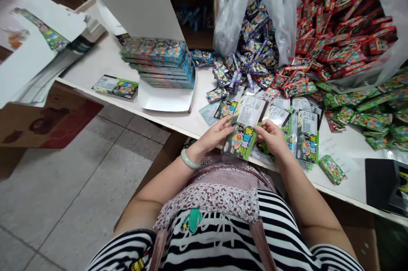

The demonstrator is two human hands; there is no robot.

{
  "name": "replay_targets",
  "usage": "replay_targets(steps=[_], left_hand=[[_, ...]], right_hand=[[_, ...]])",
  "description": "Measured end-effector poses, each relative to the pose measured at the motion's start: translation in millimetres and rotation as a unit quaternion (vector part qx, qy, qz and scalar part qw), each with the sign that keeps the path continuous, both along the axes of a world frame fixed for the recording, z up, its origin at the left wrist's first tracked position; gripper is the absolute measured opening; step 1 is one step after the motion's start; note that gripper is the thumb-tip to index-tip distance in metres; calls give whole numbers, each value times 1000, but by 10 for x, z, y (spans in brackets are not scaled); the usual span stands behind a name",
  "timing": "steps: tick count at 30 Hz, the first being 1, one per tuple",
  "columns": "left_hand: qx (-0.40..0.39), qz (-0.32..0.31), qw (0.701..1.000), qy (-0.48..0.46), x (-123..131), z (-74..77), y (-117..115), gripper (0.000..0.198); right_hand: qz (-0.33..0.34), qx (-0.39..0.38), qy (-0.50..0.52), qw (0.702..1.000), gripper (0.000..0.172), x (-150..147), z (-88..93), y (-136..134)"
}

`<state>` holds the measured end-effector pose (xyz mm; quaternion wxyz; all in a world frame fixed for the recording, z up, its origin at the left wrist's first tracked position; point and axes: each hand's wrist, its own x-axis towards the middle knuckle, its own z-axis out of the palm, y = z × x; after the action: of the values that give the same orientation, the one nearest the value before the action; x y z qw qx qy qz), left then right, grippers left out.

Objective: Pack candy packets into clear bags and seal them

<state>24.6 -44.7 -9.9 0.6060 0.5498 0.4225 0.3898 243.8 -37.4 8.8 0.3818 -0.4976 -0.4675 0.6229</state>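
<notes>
A flat printed candy pouch [241, 140], black and green with colourful lettering and a pale printed panel at its far end, is held over the table's front edge. My left hand [216, 134], with a pale bangle at the wrist, has its fingers closed on the pouch's left edge. On the opposite edge, the thumb and fingers of my right hand [271, 136] pinch it. More flat pouches [307, 139] of the same print lie overlapping on the table under and beyond my hands. Whether the held pouch has anything inside, I cannot tell.
Purple candy packets [255, 45] spill from a clear plastic bag; red packets [344, 28] fill another. Green packets [376, 113] lie at the right, near a black box [384, 183]. Left stands an open white box [165, 98] with stacked printed boxes [159, 62]. A carton [47, 113] sits below.
</notes>
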Motion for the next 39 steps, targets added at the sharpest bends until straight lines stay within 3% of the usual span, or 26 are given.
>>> replay_targets(steps=[4, 9, 15, 19, 22, 25, 30, 32, 35, 39], left_hand=[[63, 67, 995, -26, 119, 147, 218, 55], [108, 33, 993, -19, 168, 188, 153, 54], [126, 11, 991, 45, 1, 270, -12, 43], [156, 65, 983, 72, -7, 376, -66, 23], [177, 107, 976, 63, 48, 448, -74, 22], [150, 86, 984, 33, 96, 510, -65, 16], [114, 79, 990, 1, 95, 566, -65, 27], [131, 79, 988, -7, 83, 580, -73, 15], [154, 73, 985, -22, 88, 613, -65, 15], [126, 88, 988, -18, 142, 686, 10, 14]], right_hand=[[89, 3, -12, 996, 48, 65, -20, -86], [-58, 103, -59, 991, 64, 174, 110, -131], [-46, 130, -102, 985, 63, 157, 101, -234], [3, 164, -119, 979, 44, 150, 97, -264], [29, 212, -164, 963, 25, 178, 248, -226], [19, 253, -175, 951, 24, 198, 429, -142], [20, 178, -60, 982, 31, 186, 513, -21], [34, 207, -77, 975, 24, 182, 530, -19], [69, 254, -116, 958, 20, 166, 601, -39], [60, 209, -83, 973, 27, 98, 684, 7]])
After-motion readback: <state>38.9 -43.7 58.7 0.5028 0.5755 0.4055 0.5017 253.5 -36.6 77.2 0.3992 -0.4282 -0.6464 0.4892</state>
